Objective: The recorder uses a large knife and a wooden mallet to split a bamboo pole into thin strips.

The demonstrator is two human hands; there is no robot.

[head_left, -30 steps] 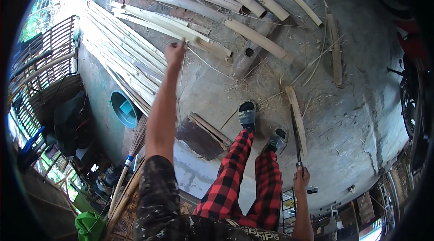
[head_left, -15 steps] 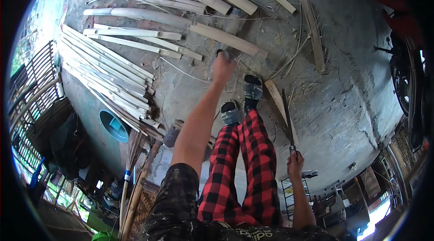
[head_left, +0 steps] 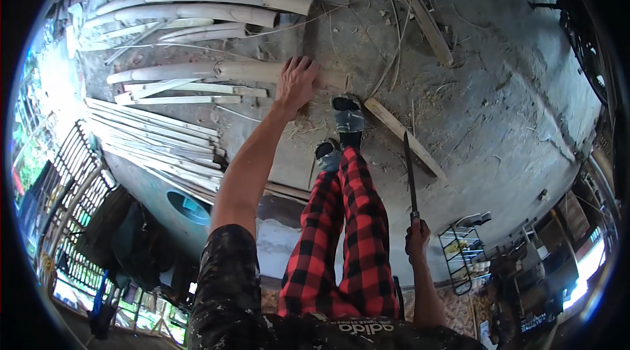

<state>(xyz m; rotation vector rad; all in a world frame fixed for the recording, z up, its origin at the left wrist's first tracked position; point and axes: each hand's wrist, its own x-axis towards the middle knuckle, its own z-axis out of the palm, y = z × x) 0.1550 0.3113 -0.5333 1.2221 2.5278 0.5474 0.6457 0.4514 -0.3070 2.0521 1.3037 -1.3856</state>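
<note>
Across the concrete floor (head_left: 499, 153) lies the bamboo pole (head_left: 249, 72), our left hand (head_left: 298, 84) laid over it near its right end; whether those fingers clamp it, we cannot tell. Our right hand (head_left: 417, 238) is wrapped firmly round a long-bladed knife (head_left: 409, 173), and split bamboo strips (head_left: 157, 140) lie bundled leftward

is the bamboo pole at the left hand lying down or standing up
Lying down: the bamboo pole stretches lengthwise across the floor, with the left hand over it.
</note>
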